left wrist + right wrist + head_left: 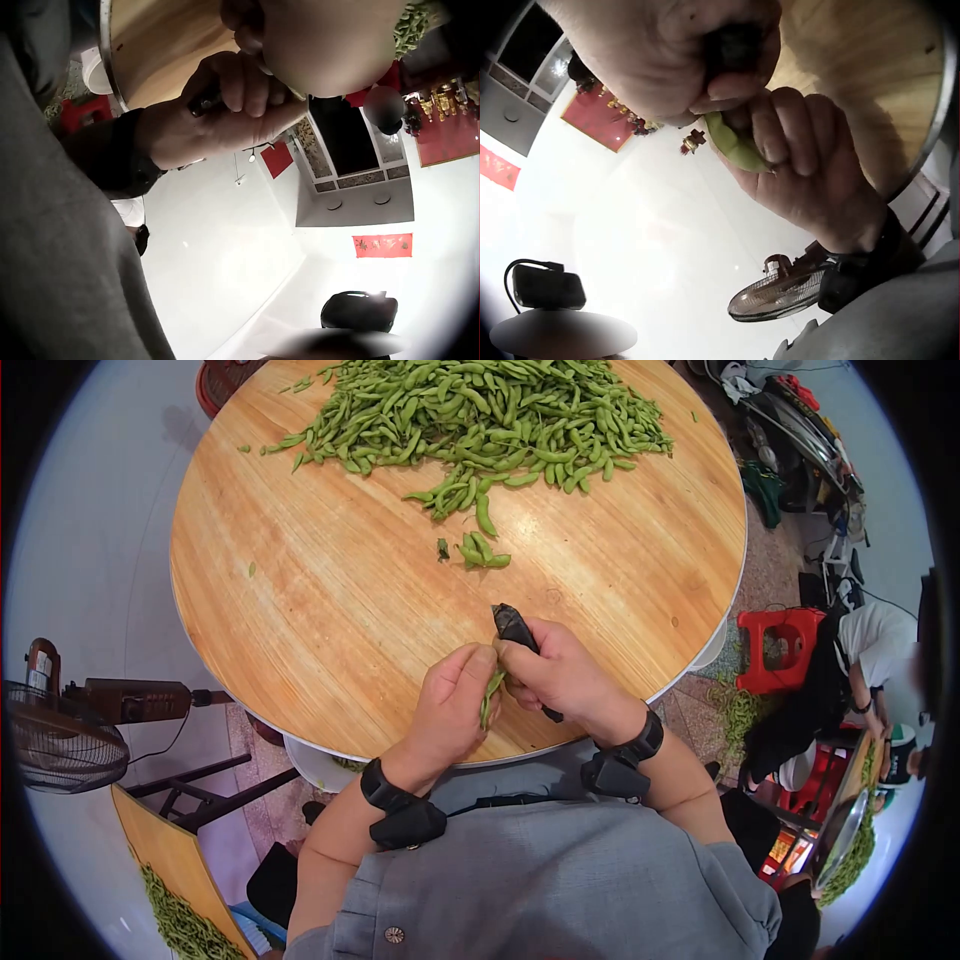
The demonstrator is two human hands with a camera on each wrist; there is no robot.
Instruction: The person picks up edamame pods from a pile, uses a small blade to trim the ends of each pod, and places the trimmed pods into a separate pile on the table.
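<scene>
Both hands meet close over the near part of the round wooden table (330, 620). My left hand (450, 700) pinches a green soybean pod (735, 146), which hangs below its fingertips in the head view. My right hand (570, 675) grips a long black tool (514, 628), shaped like a utility knife, its pointed end facing away from me. The right thumb and fingertips meet the left fingertips at the upper end of the pod. In the right wrist view, the left fingers curl behind the pod. A small group of pods (483, 552) lies just beyond the hands.
A large heap of pods (480, 420) covers the table's far side. A fan (65, 735) stands at the left. To the right are a red stool (778, 650) and a person (865, 660) seated near another table with pods.
</scene>
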